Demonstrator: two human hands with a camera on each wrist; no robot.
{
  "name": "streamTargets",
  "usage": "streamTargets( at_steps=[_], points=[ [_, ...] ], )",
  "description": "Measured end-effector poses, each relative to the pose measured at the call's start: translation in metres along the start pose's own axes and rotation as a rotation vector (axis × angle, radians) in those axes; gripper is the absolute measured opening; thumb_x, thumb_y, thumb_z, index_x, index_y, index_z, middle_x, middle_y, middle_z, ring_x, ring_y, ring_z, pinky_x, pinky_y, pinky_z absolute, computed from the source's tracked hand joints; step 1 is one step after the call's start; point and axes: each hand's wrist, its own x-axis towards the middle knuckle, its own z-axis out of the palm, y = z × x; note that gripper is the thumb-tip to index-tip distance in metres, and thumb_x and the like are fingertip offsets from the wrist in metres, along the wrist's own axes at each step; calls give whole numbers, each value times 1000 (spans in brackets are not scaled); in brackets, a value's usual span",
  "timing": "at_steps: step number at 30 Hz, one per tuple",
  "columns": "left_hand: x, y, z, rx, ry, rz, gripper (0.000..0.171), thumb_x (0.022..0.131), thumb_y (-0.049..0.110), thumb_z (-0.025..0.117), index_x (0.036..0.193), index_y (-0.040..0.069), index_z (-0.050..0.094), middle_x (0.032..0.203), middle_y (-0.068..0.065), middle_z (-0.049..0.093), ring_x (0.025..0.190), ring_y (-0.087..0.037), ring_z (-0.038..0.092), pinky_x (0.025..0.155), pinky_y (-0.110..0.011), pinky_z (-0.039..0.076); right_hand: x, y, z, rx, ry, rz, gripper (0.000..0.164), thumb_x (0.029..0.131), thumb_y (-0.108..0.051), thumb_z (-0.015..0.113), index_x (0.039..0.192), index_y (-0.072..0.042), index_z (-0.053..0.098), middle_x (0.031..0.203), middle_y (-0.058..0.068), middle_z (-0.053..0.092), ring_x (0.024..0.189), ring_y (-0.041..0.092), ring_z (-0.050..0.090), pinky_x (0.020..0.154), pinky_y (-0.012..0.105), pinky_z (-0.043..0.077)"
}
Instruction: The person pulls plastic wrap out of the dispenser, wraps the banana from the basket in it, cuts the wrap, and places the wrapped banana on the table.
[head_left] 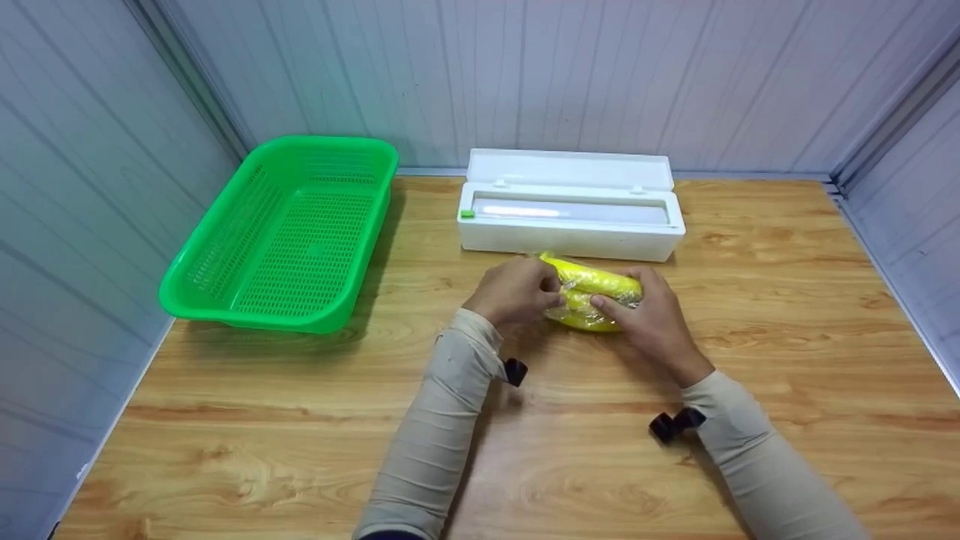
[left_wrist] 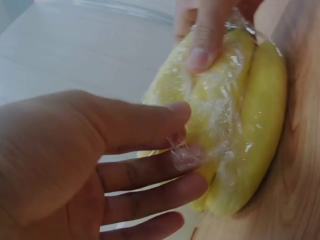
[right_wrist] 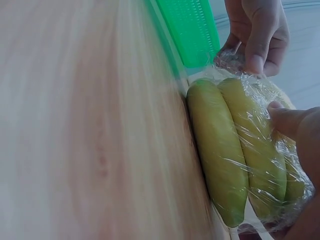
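A bunch of yellow bananas point(head_left: 600, 280), wrapped in clear cling film, is held between both hands over the wooden table. My left hand point(head_left: 517, 291) is at the bunch's left end. In the left wrist view, its thumb and index finger pinch a crumpled edge of the cling film point(left_wrist: 188, 156), while the other fingers extend beside the fruit. My right hand point(head_left: 660, 319) grips the bunch's right end, thumb pressed on the film over the bananas point(right_wrist: 217, 150). Its other fingers are mostly hidden behind the fruit.
A white cling film dispenser box point(head_left: 570, 241) with its lid raised stands just behind the hands, a small green slider point(head_left: 467, 214) at its left. To the left is a green plastic basket point(head_left: 352, 296). Panel walls point(head_left: 570, 82) border the wooden table point(head_left: 585, 465).
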Motion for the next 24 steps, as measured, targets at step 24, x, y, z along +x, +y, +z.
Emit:
streamTargets(
  at_steps=[24],
  points=[
    [7,-23,5,-86,117,-142,21,90,33,77,86,20,62,83,5,62,78,-14,58,71,-33,46,0,1,-1,-7,-14,-2,59,84,-35,83,121,3,56,111,16,57,95,27,54,81,39,44]
  ],
)
